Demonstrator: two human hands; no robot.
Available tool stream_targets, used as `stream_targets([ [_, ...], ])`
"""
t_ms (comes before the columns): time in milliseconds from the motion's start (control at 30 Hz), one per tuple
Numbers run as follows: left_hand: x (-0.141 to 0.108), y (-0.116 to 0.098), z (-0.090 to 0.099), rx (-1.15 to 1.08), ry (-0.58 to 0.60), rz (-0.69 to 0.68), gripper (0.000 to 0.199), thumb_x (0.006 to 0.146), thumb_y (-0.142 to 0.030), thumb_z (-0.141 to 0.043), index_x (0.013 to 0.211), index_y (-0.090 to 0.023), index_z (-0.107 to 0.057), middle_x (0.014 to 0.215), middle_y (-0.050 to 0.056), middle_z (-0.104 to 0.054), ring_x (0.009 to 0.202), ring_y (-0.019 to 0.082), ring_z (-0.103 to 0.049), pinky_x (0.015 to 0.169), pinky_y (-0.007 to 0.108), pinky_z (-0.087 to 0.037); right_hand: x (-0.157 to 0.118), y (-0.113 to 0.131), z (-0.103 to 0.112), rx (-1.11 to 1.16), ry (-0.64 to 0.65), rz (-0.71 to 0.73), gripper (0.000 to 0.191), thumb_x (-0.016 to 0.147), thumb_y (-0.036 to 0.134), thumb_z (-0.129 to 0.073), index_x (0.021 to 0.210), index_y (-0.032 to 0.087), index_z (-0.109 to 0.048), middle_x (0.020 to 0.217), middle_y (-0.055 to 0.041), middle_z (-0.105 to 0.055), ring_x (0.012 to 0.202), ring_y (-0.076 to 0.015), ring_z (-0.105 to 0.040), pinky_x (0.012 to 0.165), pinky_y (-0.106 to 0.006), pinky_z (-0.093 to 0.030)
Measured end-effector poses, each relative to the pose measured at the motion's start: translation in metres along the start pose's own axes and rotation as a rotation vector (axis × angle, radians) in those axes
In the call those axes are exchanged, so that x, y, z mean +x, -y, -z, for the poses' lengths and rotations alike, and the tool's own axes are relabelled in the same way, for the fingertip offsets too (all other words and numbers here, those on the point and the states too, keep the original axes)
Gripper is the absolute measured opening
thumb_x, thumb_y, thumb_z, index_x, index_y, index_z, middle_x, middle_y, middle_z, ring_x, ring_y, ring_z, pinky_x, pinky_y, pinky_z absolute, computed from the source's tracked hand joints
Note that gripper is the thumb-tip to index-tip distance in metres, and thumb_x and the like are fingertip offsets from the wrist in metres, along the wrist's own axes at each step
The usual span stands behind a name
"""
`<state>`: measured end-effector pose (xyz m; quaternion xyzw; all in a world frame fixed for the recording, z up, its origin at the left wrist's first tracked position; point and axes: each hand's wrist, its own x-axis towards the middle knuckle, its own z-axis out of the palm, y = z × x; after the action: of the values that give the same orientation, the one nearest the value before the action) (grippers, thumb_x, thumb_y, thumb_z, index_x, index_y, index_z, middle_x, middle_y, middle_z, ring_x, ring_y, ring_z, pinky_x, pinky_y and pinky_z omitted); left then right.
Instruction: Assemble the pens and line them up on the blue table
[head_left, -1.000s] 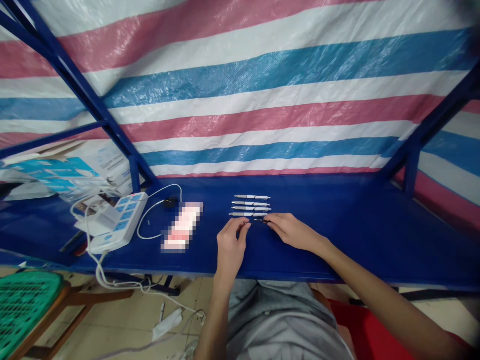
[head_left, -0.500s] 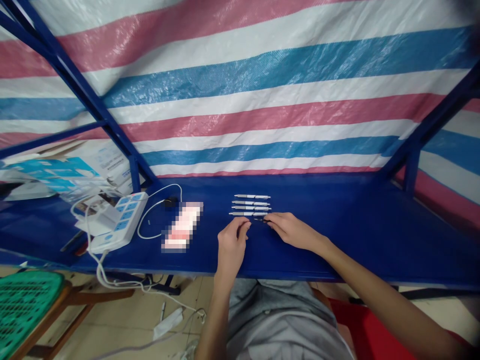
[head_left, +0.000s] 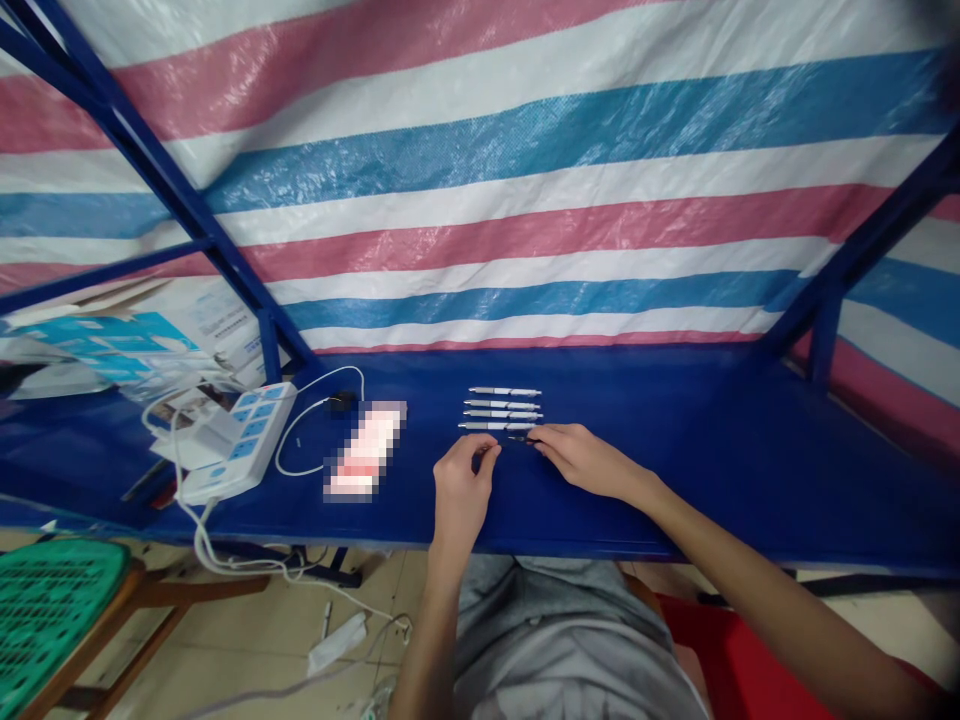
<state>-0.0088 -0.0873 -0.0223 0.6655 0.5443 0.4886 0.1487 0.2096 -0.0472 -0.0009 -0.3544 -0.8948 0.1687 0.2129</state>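
Four slim white-and-grey pens, that is several, lie in a near-parallel stack of rows; the nearest pen [head_left: 496,427] is just beyond my fingers. My right hand [head_left: 581,458] is closed in a pinch on a thin, dark pen part [head_left: 519,439], whose narrow tip points left toward my other hand. My left hand [head_left: 463,480] is pinched too, thumb against forefinger, a short gap away from that tip. Whatever its fingertips hold, if anything, is too small to make out.
A white power strip [head_left: 244,440] with cables lies on the blue table [head_left: 735,460] at left. A blurred-out phone-like rectangle [head_left: 367,450] is nearer my left hand. Boxes and papers [head_left: 142,335] are piled far left. Blue frame bars and a striped sheet [head_left: 525,220] bound the back.
Both hands stay almost where they were, with the left fingers shifting very slightly. The pens have not moved.
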Motion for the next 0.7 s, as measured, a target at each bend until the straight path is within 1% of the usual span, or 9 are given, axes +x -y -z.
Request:
stream_targets([
  [267, -0.0007, -0.0021, 0.0002, -0.017, -0.015, 0.0, 0.008, 0.093, -0.025, -0.066, 0.091, -0.022, -0.074, 0.088, 0.002, -0.073, 0.077, 0.016, -0.067, 0.067, 0.026, -0.052, 0.0002, -0.0011, -0.0008, 0.005, 0.0, 0.016, 0.023, 0.107, 0.019, -0.041, 0.112, 0.019, -0.064, 0.103, -0.0092, -0.071, 0.092, -0.0235, -0.068, 0.081, -0.033, -0.051],
  [400, -0.0017, -0.0029, 0.0006, -0.031, -0.028, -0.032, 0.011, 0.094, -0.027, -0.065, 0.093, -0.022, -0.075, 0.09, 0.003, -0.074, 0.079, 0.017, -0.068, 0.068, 0.027, -0.053, 0.0009, 0.0003, -0.0004, 0.019, -0.004, 0.04, 0.024, 0.107, 0.019, -0.041, 0.113, 0.018, -0.065, 0.102, -0.0093, -0.071, 0.091, -0.023, -0.068, 0.081, -0.033, -0.051],
  [567, -0.0027, -0.0022, 0.0006, -0.017, -0.028, -0.1, 0.014, 0.097, -0.026, -0.062, 0.098, -0.023, -0.075, 0.093, 0.003, -0.075, 0.079, 0.016, -0.068, 0.069, 0.027, -0.054, 0.0013, 0.0008, -0.0007, 0.029, -0.006, 0.062, 0.026, 0.106, 0.018, -0.042, 0.119, 0.019, -0.065, 0.109, -0.0094, -0.071, 0.097, -0.0232, -0.069, 0.086, -0.034, -0.053],
  [700, -0.0023, -0.0022, 0.0004, 0.003, -0.026, -0.096, 0.011, 0.095, -0.025, -0.064, 0.098, -0.023, -0.075, 0.09, 0.002, -0.074, 0.077, 0.016, -0.067, 0.069, 0.026, -0.054, 0.0011, 0.0009, -0.0008, 0.037, 0.006, 0.066, 0.028, 0.106, 0.019, -0.042, 0.121, 0.019, -0.067, 0.111, -0.0101, -0.071, 0.099, -0.0238, -0.069, 0.088, -0.036, -0.053],
])
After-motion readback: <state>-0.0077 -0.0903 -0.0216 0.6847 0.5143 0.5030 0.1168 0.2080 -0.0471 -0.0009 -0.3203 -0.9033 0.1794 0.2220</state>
